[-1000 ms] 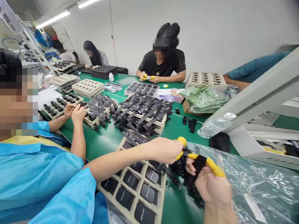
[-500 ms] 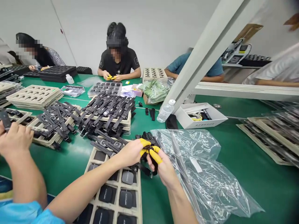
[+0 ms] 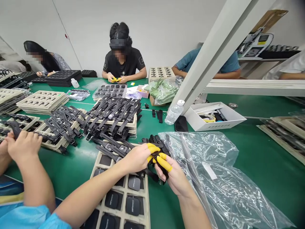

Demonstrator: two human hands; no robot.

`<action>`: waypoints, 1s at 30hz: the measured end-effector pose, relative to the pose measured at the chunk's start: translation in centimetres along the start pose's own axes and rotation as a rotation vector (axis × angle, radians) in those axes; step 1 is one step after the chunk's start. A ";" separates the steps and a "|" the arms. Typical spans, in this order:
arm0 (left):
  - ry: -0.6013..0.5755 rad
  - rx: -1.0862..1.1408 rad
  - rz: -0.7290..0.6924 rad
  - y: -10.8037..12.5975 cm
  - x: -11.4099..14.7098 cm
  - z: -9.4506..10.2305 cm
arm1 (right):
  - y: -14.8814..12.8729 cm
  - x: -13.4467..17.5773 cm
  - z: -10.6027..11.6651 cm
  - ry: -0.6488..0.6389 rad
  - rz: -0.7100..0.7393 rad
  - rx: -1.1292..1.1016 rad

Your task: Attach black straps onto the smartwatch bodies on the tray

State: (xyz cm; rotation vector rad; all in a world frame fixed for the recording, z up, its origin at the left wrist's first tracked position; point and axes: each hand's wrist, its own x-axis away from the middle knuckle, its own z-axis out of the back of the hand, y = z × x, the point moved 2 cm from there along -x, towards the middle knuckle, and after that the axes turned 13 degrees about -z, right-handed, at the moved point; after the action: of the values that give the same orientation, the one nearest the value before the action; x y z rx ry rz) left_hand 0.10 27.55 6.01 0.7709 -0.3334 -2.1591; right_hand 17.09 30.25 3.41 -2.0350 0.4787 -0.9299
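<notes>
Both hands are together over the upper end of a beige tray (image 3: 125, 198), with yellow finger cots on several fingertips. My left hand (image 3: 139, 156) pinches a black watch (image 3: 155, 155) from the left and above. From the right, my right hand (image 3: 172, 171) grips the same watch, its thumb and fingers closed round it. A dark strap hangs below the fingers; most of the watch face is hidden. Square black pieces (image 3: 132, 205) lie in the tray's compartments. Strapped watches (image 3: 114, 147) lie across its far end, and loose black straps (image 3: 152, 140) sit just beyond my fingers.
A clear plastic bag (image 3: 214, 171) spreads to the right. Behind it stand a water bottle (image 3: 175, 113) and a white box (image 3: 214, 122). Stacked trays of watches (image 3: 114, 116) rise ahead. A co-worker's hands (image 3: 22, 143) hold a strap at left. A metal post (image 3: 209, 54) slants across.
The view has shifted slightly, moving the scene rightward. My hands stay together on the watch, with only small finger movement. The neighbour's second hand has come into view at left.
</notes>
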 end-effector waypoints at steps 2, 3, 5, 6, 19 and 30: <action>0.015 -0.005 0.008 0.0 0.1 -0.2 | 0.0 -0.1 0.0 -0.005 0.001 -0.014; 0.022 -0.003 0.010 0.0 0.1 -0.3 | 0.0 -0.1 0.0 -0.007 0.002 -0.022; 0.032 0.008 0.010 0.1 0.0 -0.3 | 0.0 -0.1 -0.1 -0.003 -0.001 -0.043; 0.028 0.014 0.012 0.1 -0.1 -0.4 | 0.0 0.0 -0.1 0.003 -0.004 -0.054; -0.159 0.024 0.042 1.4 -0.9 1.1 | 0.4 0.1 0.7 -0.012 -0.057 -0.185; -0.263 -0.231 0.001 1.6 -0.8 1.7 | -0.5 0.1 -0.7 -0.050 -0.124 -0.098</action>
State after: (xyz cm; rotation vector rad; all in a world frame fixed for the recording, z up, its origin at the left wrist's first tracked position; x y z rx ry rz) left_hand 0.39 27.08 8.39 0.3578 -0.2118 -2.2524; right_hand 16.60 30.16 4.13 -2.1921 0.3817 -0.9430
